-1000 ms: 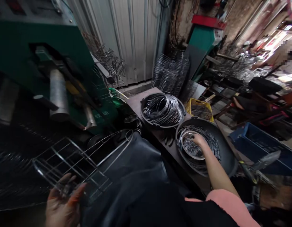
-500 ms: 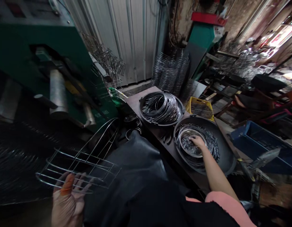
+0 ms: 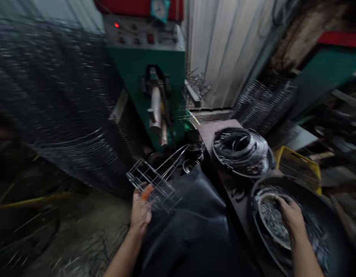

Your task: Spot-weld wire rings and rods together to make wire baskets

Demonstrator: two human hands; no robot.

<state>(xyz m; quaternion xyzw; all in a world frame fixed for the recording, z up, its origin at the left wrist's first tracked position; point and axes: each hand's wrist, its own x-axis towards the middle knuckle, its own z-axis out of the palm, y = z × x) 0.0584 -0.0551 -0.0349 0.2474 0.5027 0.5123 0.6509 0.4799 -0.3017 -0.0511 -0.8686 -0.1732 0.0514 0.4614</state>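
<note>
My left hand (image 3: pixel 141 206), with an orange wrap on its thumb, holds a wire rack (image 3: pixel 154 184) by its near edge, above the dark apron on my lap. Two long wires of the rack reach away toward the machine. Over at the right, my right hand (image 3: pixel 291 215) is at the far rim of a round bowl (image 3: pixel 274 221) of small metal pieces, its fingers bent and partly hidden. That bowl sits inside a large dark pan (image 3: pixel 333 231) with more metal pieces. What the right fingertips grip is too blurred to tell.
A green machine (image 3: pixel 166 61) with a protruding metal arm stands ahead. Stacked wire parts (image 3: pixel 65 96) fill the left. On the bench (image 3: pixel 221 125) lies a pan of wire rings (image 3: pixel 243 150); a yellow crate (image 3: pixel 299 165) is beyond it.
The view has swung left, so the machine now appears near the middle. My left hand still holds the rack, and my right hand remains at the bowl, nearer its rim.
</note>
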